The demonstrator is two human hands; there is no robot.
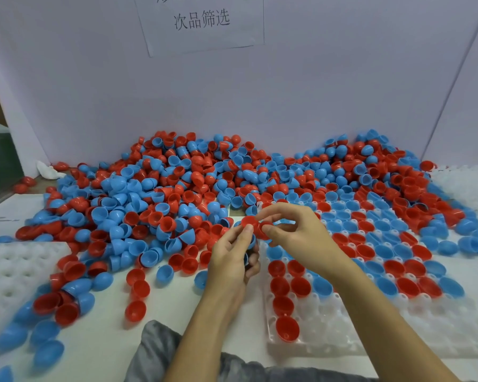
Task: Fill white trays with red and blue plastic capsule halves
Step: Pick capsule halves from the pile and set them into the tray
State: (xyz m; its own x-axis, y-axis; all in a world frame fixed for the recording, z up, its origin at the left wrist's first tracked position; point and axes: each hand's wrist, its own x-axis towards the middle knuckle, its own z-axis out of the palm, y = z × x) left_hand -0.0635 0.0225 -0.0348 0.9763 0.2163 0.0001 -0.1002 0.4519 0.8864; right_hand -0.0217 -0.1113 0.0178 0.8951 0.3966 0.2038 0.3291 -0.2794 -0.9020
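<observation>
A big heap of red and blue capsule halves [193, 186] covers the back of the table. At the right lies a white tray [342, 326] with red and blue halves set in its far and left sockets. Both hands meet above the tray's left edge. My left hand [232, 260] pinches a red capsule half [250, 221] with thumb and forefinger, and blue halves show inside its curled fingers. My right hand [295, 230] grips the same red half from the right.
A second white tray [9, 274] sits at the left with loose halves beside it. Another white tray [469, 188] lies at the far right. A white partition wall with a paper sign [202, 20] stands behind. Grey cloth [155, 351] lies at the near edge.
</observation>
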